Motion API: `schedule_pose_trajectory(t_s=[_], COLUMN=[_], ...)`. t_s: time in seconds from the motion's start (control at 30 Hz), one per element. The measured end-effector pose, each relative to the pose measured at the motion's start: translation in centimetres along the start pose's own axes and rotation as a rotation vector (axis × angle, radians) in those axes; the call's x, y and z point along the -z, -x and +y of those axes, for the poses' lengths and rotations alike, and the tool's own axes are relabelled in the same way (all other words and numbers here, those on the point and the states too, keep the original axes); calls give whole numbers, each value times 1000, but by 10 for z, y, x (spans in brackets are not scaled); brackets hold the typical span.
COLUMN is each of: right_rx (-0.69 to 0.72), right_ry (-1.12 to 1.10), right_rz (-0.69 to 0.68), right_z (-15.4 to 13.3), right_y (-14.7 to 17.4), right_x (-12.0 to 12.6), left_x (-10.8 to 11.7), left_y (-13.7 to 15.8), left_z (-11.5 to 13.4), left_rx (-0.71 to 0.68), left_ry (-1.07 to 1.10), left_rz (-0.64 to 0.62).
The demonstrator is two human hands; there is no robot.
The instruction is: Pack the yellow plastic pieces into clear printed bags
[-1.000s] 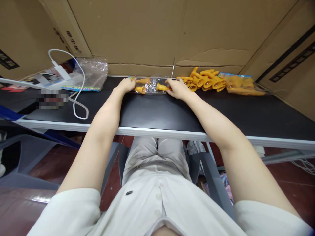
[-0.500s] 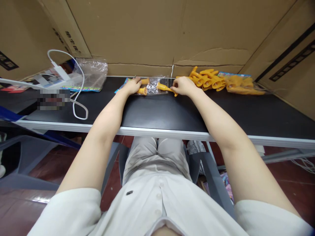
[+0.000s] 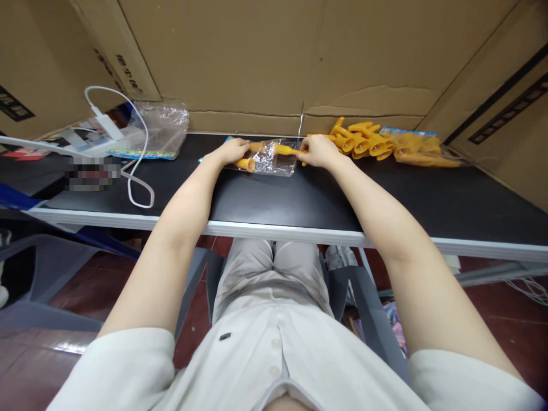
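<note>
In the head view, both arms are stretched forward across the near edge of the table (image 3: 278, 200), slightly spread at the elbows, and both hands are brought down close to the back edge, about midway along it. The left hand (image 3: 233, 153) is laid palm down over the left end of a clear bag (image 3: 278, 166), with its fingers directed toward the right; whether the film is pinched or only pressed cannot be told. By the right hand (image 3: 319, 151), which is turned inward with the wrist raised a little, the thin end of a yellow piece (image 3: 283, 149) is held in a narrow pinch between thumb and fingers. The wide end of that piece is pointed left, at the right part of the bag (how far it lies inside the film cannot be made out). Another yellow cone (image 3: 245, 165) is seen beside the left fingertips, its flared end turned right.

Along the back edge, just right of the right hand, a heap of yellow pieces (image 3: 363, 140) is piled, and beside it, toward the back right corner, a filled bag (image 3: 422, 149) is laid. Near the back left corner, a flat plastic bag (image 3: 165, 131) and a white cable (image 3: 146, 131) are found.
</note>
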State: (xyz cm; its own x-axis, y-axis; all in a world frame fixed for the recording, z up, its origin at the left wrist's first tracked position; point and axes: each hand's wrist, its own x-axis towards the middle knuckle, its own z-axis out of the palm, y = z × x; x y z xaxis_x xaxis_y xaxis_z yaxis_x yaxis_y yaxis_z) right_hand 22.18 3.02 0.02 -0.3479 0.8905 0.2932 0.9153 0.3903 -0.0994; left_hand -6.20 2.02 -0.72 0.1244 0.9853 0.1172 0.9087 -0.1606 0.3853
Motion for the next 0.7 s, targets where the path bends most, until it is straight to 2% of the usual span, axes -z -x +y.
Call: schedule_pose_trajectory(t_s=[0.1,0.2,0.33,0.7], right_rx=[0,10,-16,-21], right_ry=[-32,-56,-68,-23], right_rz=[24,49,49,68], right_z=[0,-4,-10,-29], right_y=[-4,-5,-3,6], right_x=[-8,-12,-12,-11], left_x=[-1,-1,1,-3], left_y=[0,1,3,-4], left_z=[3,4,6,-4], left_rx=[-45,-21,18,-3], left_ry=[7,45,89,125], left_rz=[4,31,37,33])
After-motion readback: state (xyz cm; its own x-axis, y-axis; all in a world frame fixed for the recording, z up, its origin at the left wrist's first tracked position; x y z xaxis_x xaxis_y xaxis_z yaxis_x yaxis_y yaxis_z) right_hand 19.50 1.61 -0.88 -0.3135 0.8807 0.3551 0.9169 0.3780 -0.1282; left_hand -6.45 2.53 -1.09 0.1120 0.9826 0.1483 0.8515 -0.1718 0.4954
